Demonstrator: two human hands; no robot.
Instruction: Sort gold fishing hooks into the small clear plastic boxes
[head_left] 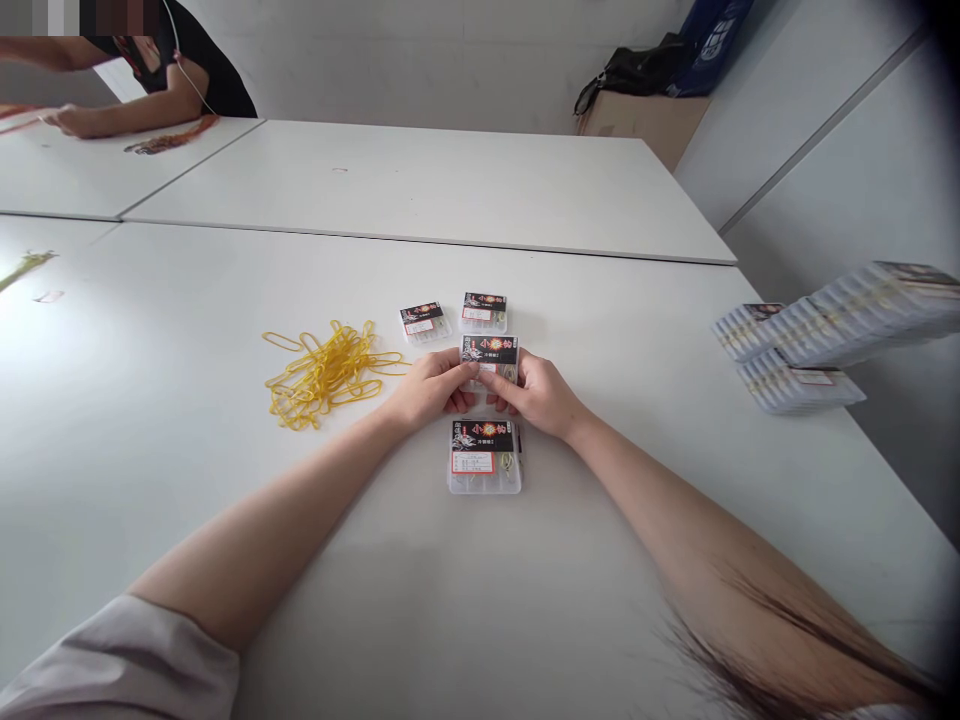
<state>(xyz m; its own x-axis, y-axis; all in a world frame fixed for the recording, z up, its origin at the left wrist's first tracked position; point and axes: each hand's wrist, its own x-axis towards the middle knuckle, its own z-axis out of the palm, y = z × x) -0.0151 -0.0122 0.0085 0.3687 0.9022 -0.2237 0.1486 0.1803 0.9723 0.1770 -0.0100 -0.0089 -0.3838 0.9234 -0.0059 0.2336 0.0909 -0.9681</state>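
Between my two hands is a small clear plastic case (490, 352) with a black, red and white label. My left hand (433, 387) grips its left side, thumb on the front. On its right side my right hand (541, 393) is closed, its thumb also over the label. Just below, a similar plastic case (486, 460) lies on the table, with the edge of another showing beneath it. Beyond my hands lie two more cases, one at the left (424, 321) and one at the right (484, 313). Small curved items inside the cases are hard to make out.
A tangled pile of yellow rubber bands (326, 375) lies left of my hands. Stacked cases (832, 325) stand near the white table's (360, 600) right edge. Across the table, a person's hand (75, 121) rests near reddish strands (176, 137). A cardboard box (641, 120) carries bags behind.
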